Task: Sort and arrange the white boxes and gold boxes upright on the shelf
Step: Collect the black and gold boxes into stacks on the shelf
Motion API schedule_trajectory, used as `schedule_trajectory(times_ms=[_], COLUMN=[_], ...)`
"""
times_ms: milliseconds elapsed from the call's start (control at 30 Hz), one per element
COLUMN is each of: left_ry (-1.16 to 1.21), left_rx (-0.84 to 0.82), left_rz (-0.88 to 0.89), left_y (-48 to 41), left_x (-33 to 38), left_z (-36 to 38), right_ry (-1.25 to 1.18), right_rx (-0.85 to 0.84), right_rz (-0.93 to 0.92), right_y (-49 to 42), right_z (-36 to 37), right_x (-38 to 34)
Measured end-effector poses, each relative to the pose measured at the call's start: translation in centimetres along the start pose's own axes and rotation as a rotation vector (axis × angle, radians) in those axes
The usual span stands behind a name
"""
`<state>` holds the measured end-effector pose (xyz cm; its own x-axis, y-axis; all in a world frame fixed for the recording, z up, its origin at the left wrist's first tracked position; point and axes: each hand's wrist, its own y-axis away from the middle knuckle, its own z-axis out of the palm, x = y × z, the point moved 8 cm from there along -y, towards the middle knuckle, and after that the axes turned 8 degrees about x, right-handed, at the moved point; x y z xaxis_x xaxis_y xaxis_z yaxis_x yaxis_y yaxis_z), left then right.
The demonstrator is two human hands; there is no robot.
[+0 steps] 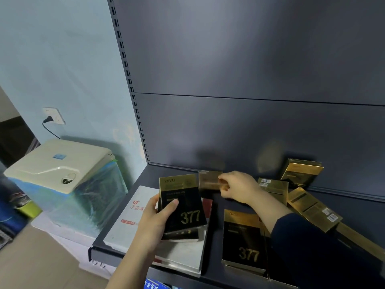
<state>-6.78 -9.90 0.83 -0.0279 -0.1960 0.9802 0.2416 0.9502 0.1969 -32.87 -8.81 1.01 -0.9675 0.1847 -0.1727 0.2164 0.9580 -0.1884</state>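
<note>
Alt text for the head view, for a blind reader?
A person's left hand holds a gold box marked 377 above flat white boxes on a shelf, while the right hand pinches another gold box behind it. More gold boxes lie scattered at right.

A cream-lidded appliance [58, 165] is standing by the blue wall [62, 59]; a black plug [48, 119] is sitting in its socket [55, 114].

Your right hand [237, 187] pinches a blurred gold box [209, 180]; the 377 box [183, 207] your left hand [154, 224] grips partly hides the white box [125, 222].
</note>
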Motion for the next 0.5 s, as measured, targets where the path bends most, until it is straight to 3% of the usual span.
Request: schedule_trajectory(times_ms=[167,400,500], left_ry=[0.023,-0.008,-0.053], left_rx=[0.005,-0.095,-0.178], left_rz=[0.023,0.045,0.027], left_y=[0.0,0.6,1.6], left_x=[1.0,1.4,1.0], left_z=[1.5,6.7,9.6], right_ry=[-0.605,-1.354,-1.513], right_rx=[0.356,0.455,0.454], right_rz=[0.416,0.812,0.882], right_y=[3.0,10.0,13.1], right_z=[-5.5,-7.2,-7.6], right_x=[5.3,8.3,8.4])
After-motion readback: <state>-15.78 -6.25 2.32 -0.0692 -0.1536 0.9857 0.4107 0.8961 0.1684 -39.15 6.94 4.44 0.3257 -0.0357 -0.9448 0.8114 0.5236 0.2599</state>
